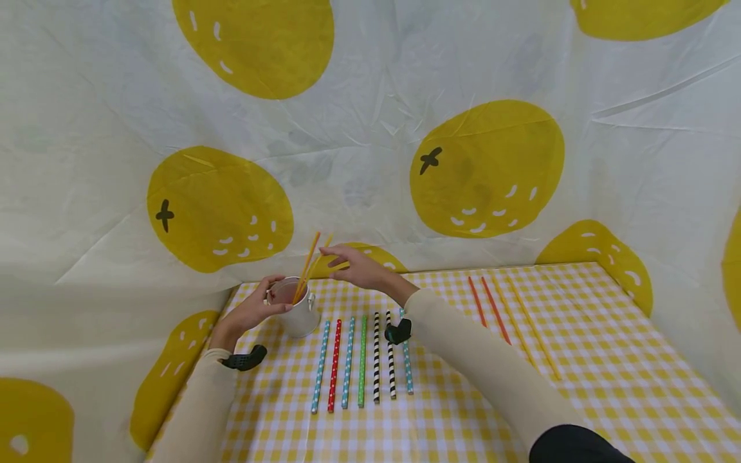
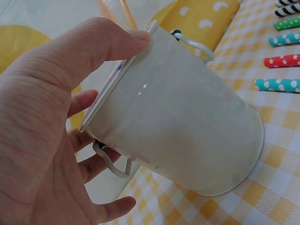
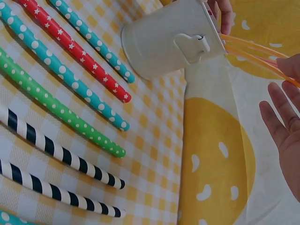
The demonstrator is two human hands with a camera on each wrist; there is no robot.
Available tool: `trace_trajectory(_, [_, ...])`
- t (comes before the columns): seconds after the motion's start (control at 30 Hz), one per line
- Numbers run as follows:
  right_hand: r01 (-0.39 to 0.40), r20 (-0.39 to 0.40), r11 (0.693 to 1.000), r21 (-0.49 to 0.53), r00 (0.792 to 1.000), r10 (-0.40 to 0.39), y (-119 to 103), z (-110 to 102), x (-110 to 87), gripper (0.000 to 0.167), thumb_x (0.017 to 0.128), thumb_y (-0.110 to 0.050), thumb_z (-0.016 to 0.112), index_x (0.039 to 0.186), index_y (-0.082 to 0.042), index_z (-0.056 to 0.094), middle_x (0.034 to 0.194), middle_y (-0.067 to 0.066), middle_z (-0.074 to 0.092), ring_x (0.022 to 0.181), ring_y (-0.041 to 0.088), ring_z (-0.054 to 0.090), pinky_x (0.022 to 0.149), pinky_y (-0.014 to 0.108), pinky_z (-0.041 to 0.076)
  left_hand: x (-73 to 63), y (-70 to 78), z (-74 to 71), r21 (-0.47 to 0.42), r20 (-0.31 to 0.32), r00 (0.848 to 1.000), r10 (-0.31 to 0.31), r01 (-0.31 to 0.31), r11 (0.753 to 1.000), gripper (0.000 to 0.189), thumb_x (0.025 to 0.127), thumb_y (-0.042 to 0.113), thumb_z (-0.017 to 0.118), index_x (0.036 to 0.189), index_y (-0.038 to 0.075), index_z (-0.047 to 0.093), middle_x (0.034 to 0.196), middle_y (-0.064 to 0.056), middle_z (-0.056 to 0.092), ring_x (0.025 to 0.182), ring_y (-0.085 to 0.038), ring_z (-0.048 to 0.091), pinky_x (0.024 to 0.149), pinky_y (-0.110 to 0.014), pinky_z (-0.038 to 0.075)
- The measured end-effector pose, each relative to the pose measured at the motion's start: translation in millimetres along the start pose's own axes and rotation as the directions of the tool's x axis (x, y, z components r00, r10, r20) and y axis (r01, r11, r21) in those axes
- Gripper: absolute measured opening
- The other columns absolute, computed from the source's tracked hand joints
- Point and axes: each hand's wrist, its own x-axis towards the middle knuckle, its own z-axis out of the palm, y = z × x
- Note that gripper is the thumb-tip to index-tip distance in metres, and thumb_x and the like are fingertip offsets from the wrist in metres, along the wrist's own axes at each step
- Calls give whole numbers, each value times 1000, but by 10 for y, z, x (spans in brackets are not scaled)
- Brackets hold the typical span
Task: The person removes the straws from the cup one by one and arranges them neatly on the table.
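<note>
A small white bucket (image 1: 302,323) with side handles stands at the table's back left. My left hand (image 1: 255,311) grips its rim, the thumb (image 2: 133,43) on the near side and the other fingers round the far side. Orange and yellow straws (image 1: 305,273) lean in the bucket, their upper ends sticking out; their lower ends are hidden inside. Over the bucket's right side, my right hand (image 1: 365,268) pinches the upper end of a yellow-orange straw (image 3: 262,63) between thumb and fingers. Its other fingers (image 3: 276,117) are spread apart.
Patterned paper straws lie in a row before the bucket: teal dotted (image 1: 320,366), red starred (image 1: 334,366), green dotted (image 1: 363,361) and black-striped (image 1: 376,357). Farther right lie two red-orange straws (image 1: 495,310) and two yellow straws (image 1: 532,328). A fruit-print cloth (image 1: 359,180) hangs behind the checked tablecloth (image 1: 613,360).
</note>
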Motion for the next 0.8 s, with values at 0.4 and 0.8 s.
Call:
trace_trajectory(0.4, [-18, -51, 1000, 2, 999, 18, 30, -161, -157, 61, 103, -8, 60, 159, -16, 36, 157, 10, 38, 135, 34, 50, 100, 41, 51, 0, -19, -11, 5, 2, 1000, 0, 0, 1000, 85, 97, 36, 71, 160, 15, 18, 152, -22, 26, 131, -39, 36, 99, -51, 39])
trace_trajectory(0.8, [22, -167, 1000, -17, 986, -25, 9, -375, -279, 59, 102, -2, 58, 157, -15, 40, 158, 4, 38, 130, 34, 54, 104, 43, 48, -9, 8, 8, 7, 1, 1000, -4, 4, 1000, 84, 97, 35, 71, 160, 16, 19, 151, -22, 27, 134, -40, 31, 103, -56, 35])
